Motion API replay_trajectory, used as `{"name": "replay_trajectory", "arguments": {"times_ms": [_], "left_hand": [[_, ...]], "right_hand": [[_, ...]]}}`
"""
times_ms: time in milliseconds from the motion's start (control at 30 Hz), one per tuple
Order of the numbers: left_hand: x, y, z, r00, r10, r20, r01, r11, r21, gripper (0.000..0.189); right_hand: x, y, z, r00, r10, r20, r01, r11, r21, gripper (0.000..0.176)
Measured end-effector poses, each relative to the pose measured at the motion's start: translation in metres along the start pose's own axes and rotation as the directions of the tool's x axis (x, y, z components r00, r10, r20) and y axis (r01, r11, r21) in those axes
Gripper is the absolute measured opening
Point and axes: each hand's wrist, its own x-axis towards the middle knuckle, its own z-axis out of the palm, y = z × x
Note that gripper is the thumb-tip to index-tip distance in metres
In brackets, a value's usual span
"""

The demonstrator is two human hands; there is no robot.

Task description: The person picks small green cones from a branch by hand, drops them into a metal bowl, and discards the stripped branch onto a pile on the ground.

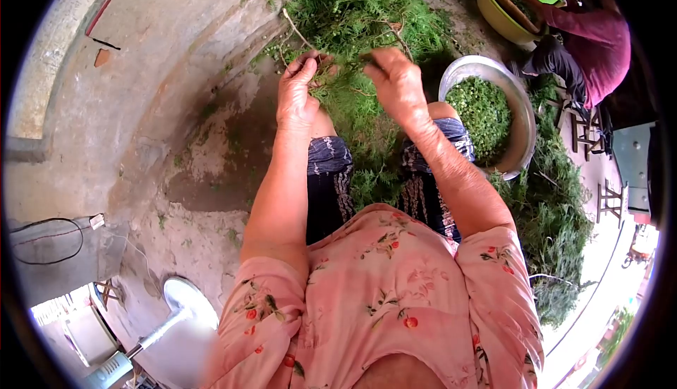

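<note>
My left hand (299, 93) is closed on a feathery green sprig (345, 87), whose leafy part hangs between my hands above my knees. My right hand (396, 82) is at the other side of the sprig, its fingers curled together and a little blurred; what they pinch, if anything, I cannot make out. Just right of my right knee stands a wide metal basin (523, 107), partly filled with small green pickings (479, 115). Beyond my hands lies a heap of cut leafy branches (367, 12).
More cut greenery (550, 220) is piled along the right. A person in a purple top (599, 44) bends near a yellow-green tub (502, 19). Small wooden stools (585, 135) stand at the right. A standing fan (187, 304) is at lower left, near a concrete wall (141, 58).
</note>
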Motion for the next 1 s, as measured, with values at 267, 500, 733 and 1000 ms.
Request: {"name": "replay_trajectory", "arguments": {"times_ms": [267, 500, 733, 1000], "left_hand": [[0.005, -0.004, -0.005, 0.999, 0.009, -0.031, -0.008, 0.999, 0.046, 0.012], [0.001, -0.008, 0.002, 0.999, -0.031, -0.022, 0.035, 0.980, 0.195, 0.012], [0.002, -0.008, 0.007, 0.999, 0.040, -0.025, -0.030, 0.950, 0.310, 0.013], [0.009, -0.011, 0.004, 0.970, -0.152, -0.191, 0.166, 0.984, 0.062, 0.027]], "right_hand": [[-0.040, -0.014, 0.007, 0.981, 0.024, 0.191, -0.048, 0.992, 0.120, 0.015], [-0.002, -0.010, 0.010, 0.989, -0.120, 0.087, 0.135, 0.973, -0.190, 0.042], [-0.012, -0.009, 0.027, 0.944, 0.199, 0.263, -0.161, 0.974, -0.160, 0.015], [-0.027, -0.033, 0.050, 0.866, 0.324, 0.381, -0.216, 0.929, -0.300, 0.017]]}}
